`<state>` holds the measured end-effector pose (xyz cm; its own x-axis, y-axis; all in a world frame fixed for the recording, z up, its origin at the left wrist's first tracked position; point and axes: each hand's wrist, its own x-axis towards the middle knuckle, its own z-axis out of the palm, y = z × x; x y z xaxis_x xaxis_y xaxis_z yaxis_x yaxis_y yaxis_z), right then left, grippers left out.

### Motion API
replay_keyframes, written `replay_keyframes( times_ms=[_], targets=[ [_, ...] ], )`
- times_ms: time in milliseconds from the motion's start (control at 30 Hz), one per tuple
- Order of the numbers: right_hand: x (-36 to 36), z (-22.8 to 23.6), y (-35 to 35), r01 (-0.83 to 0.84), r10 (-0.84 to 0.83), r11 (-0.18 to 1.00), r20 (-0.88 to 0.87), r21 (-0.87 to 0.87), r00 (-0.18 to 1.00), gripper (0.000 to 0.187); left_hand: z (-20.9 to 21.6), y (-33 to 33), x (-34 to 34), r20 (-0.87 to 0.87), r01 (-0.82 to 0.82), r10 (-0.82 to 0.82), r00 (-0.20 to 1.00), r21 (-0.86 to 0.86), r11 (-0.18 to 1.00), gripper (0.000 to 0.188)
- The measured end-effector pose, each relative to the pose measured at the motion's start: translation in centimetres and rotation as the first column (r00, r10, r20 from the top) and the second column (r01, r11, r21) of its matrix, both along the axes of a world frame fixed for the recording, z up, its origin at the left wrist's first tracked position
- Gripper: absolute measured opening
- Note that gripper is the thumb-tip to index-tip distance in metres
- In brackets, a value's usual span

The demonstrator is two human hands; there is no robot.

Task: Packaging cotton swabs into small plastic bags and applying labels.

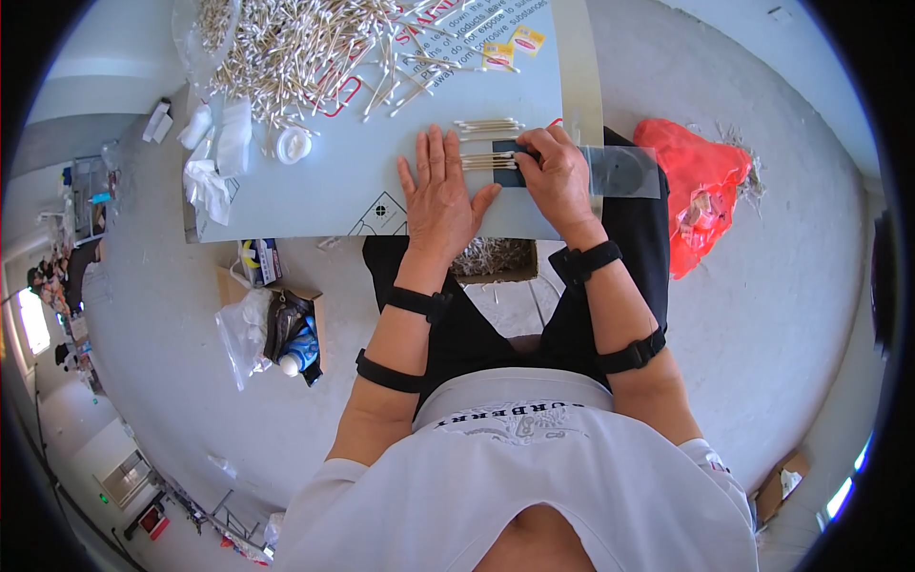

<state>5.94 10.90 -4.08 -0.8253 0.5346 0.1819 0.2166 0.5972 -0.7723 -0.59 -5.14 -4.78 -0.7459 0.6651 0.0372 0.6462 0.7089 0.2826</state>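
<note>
cotton swabs [483, 162] between flattened left hand [440, 202] and curled right hand [560, 179]

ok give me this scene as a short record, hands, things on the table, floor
left hand: laid flat on the table, left of the small row of swabs; left hand open
right hand: fingers bent at the row's right end; grip unclear
clear plastic: sticks out past the table's right edge
loose swab pile: table's far left
white roll: nearer than the pile
red bag: floor, right
</note>
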Motion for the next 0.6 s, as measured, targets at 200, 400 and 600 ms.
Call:
replay_keyframes(
  times_ms=[200, 400, 600],
  targets=[
    [0.28, 0.04, -0.36, -0.040, 0.039, 0.998, -0.035, -0.041, 0.999, 0.006, -0.03, 0.02, 0.05, 0.003, -0.003, 0.003, 1.000, -0.006, 1.000, 0.090],
    [0.32, -0.02, -0.73, -0.073, 0.071, 0.995, 0.026, 0.065, 0.997, 0.005, -0.15, 0.02, -0.01, 0.010, -0.006, 0.006, 1.000, -0.006, 1.000, 0.091],
    [0.19, 0.24, -0.84, -0.039, 0.039, 0.999, 0.018, -0.022, 0.999, 0.008, -0.10, 0.03, 0.02, 0.002, -0.007, 0.007, 1.000, -0.009, 1.000, 0.091]
  ],
)
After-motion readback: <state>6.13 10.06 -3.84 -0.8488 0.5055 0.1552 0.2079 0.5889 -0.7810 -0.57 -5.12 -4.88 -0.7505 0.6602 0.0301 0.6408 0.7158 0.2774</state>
